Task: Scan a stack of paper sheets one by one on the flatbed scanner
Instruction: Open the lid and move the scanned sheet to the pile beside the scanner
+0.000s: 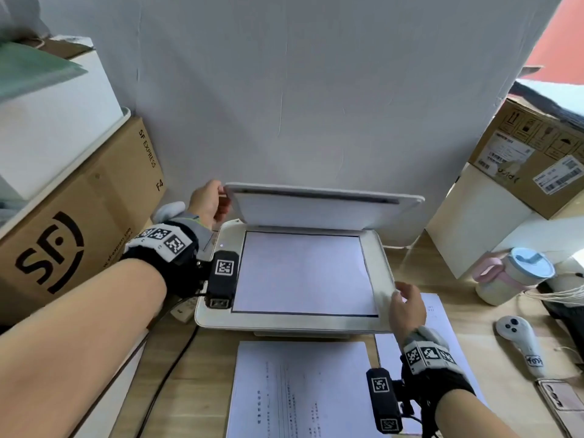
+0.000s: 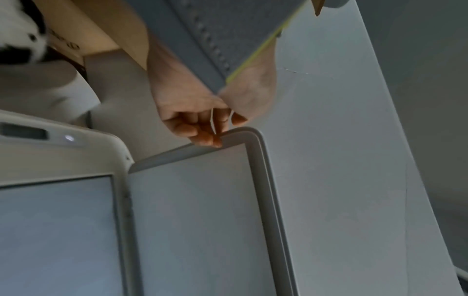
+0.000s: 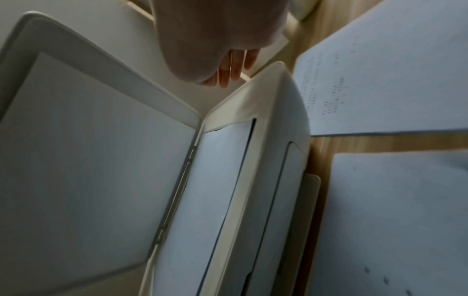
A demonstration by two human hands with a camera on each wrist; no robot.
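We hold the scanner lid [image 1: 316, 210] up with our left hand [image 1: 207, 202] — its fingers [image 2: 202, 134] curl round the lid's upper-left corner, pinching the rim, so the glass stays uncovered. A white sheet [image 1: 303, 273] lies flat on the glass at the centre of the head view, squared to the dark border of the scanner [image 1: 377, 263] bed, probably so it scans straight. Our right hand [image 1: 406, 306] rests at the bed's lower-right corner, fingers [image 3: 234, 68] straight and close together, touching the frame beside the sheet's edge; we judge it either steadies the sheet or is about to lift it. The waiting stack [image 1: 300, 390] sits on the worktop [image 1: 493, 374] at the bottom of the frame, within easy reach; another sheet [image 1: 439, 314] lies to the right — likely the finished pile.
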